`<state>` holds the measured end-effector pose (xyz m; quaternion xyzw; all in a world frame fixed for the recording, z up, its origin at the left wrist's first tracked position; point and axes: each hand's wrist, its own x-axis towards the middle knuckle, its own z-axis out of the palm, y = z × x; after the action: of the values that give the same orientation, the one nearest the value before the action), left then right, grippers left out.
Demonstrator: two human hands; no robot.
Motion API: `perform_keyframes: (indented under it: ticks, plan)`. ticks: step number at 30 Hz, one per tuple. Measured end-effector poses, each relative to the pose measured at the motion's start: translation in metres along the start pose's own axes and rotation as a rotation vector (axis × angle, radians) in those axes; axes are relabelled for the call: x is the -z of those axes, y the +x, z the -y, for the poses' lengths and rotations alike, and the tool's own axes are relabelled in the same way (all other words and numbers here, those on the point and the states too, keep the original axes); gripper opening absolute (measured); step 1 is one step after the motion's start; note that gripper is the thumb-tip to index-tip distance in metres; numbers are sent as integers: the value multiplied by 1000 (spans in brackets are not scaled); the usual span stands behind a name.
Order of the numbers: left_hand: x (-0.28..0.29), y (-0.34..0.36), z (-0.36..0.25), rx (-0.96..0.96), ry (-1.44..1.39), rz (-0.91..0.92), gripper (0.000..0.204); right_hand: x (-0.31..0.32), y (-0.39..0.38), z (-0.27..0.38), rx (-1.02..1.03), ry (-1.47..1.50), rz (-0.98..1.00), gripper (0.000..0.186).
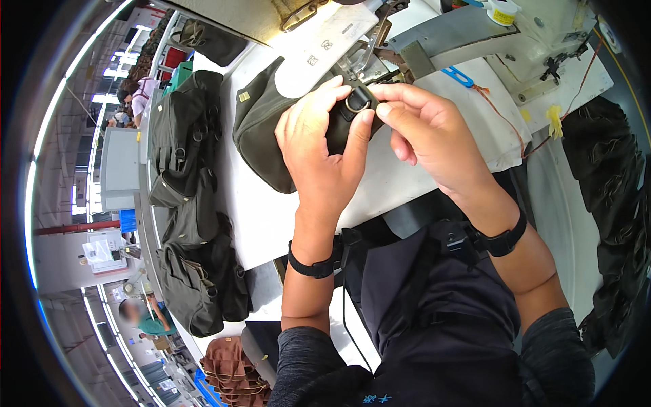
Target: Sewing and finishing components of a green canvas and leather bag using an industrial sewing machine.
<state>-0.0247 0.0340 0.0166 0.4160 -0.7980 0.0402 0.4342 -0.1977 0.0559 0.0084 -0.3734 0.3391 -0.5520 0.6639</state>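
A soft dark-olive fabric bag (pixel 261 146) lies on the far part of the smooth white worktop (pixel 261 234), its contents hidden. The left hand (pixel 315 142) grasps it, thumb beside a curved metal ring (pixel 367 100); the right hand (pixel 427 125) pinches material just right of the ring. Slumped, creased similar bags (pixel 186 136) line the left.

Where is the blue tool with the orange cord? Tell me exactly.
In the head view, the blue tool lies at upper right of centre on the white tabletop, just beyond the right hand, beside the grey machine arm.
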Motion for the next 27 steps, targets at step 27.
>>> perform_keyframes:
  ticks: [27]
  plan:
    - [-18,0,-21,529,-556,-184,7,2,19,-17,214,-107,-66,24]
